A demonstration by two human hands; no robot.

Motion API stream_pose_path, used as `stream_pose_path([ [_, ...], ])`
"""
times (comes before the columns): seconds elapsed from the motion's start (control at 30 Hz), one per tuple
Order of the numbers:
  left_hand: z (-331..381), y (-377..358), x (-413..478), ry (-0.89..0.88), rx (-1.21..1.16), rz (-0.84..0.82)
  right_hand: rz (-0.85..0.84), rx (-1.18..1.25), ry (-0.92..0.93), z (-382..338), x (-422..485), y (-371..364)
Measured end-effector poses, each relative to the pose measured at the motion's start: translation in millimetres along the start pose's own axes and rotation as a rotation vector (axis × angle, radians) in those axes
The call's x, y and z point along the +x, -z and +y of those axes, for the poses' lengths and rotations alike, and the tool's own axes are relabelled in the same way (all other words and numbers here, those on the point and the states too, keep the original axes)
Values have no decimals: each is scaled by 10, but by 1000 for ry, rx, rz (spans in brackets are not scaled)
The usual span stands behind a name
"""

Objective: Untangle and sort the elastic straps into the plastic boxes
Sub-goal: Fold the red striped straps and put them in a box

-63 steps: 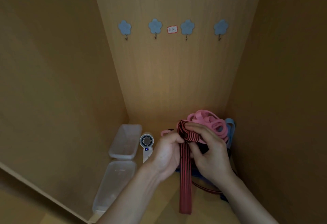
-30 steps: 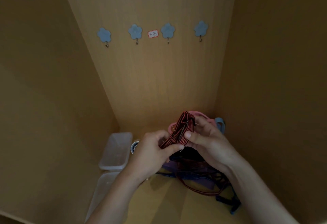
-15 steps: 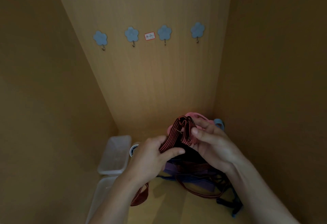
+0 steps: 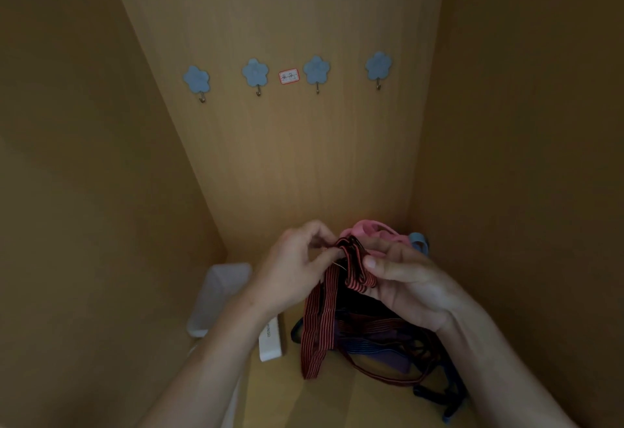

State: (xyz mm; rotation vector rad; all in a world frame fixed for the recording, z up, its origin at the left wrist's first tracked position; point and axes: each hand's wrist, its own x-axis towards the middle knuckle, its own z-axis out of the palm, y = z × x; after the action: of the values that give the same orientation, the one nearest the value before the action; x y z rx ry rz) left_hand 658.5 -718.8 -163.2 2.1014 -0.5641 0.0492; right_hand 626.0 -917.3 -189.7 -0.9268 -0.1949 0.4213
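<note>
Pretty dim, with a murky amber cast. The tan wooden back panel point(image 4: 287, 164) above the left hand point(image 4: 293, 275) is the brightest patch. The clear plastic box point(image 4: 219, 292) left of that hand sits in shadow. The wide-angle lens bends the edges, and the red-and-black striped elastic strap point(image 4: 319, 323) between it and the right hand point(image 4: 412, 289) looks muddy and soft.

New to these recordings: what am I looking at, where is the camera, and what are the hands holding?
No machine here: a person works bare-handed, and the single camera sits on their head, looking down into a wooden cupboard. The left hand and right hand both pinch a bunched red-and-black striped elastic strap, part of it hanging down. Beneath lies a tangle of dark, pink and blue straps. A clear plastic box and a white stick-shaped object lie to the left. Four blue flower-shaped hooks are on the back wall.
</note>
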Motion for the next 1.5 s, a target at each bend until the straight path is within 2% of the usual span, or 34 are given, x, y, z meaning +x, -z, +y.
stream_pose_path([
  [0.1,41,-127,-44,-31,-64,-8,72,-79,57,-17,1,-12],
  [0.23,64,-228,-33,135,-364,4,228,-411,140,-37,4,-79],
  [0.37,58,-198,-6,244,-485,-20,317,-683,182,-53,15,-133],
  [0.47,12,-160,-2,286,-571,-49,358,-793,198,-49,35,-173],
  [0.6,9,-104,-36,256,-697,-143,342,-747,166,-151,25,-207],
  [0.77,90,-225,-55,239,-771,-96,386,-676,150,-235,62,-243],
  [0.87,179,-280,-72,155,-764,-124,422,-685,182,-203,81,-311],
  [0.93,172,-302,-85,85,-732,-146,471,-744,254,-176,80,-326],
  [1.03,133,-326,-84,77,-691,-127,555,-989,351,-146,89,-255],
  [1.1,114,-358,-81,100,-663,-104,538,-1104,365,-137,82,-232],
  [1.17,79,-399,-73,156,-619,-57,450,-1146,342,-116,72,-232],
  [1.3,-58,-444,-60,216,-547,-22,351,-1091,279,-56,60,-236],
  [1.5,3,-368,-60,346,-869,-14,446,-1233,412,123,80,-300],
])
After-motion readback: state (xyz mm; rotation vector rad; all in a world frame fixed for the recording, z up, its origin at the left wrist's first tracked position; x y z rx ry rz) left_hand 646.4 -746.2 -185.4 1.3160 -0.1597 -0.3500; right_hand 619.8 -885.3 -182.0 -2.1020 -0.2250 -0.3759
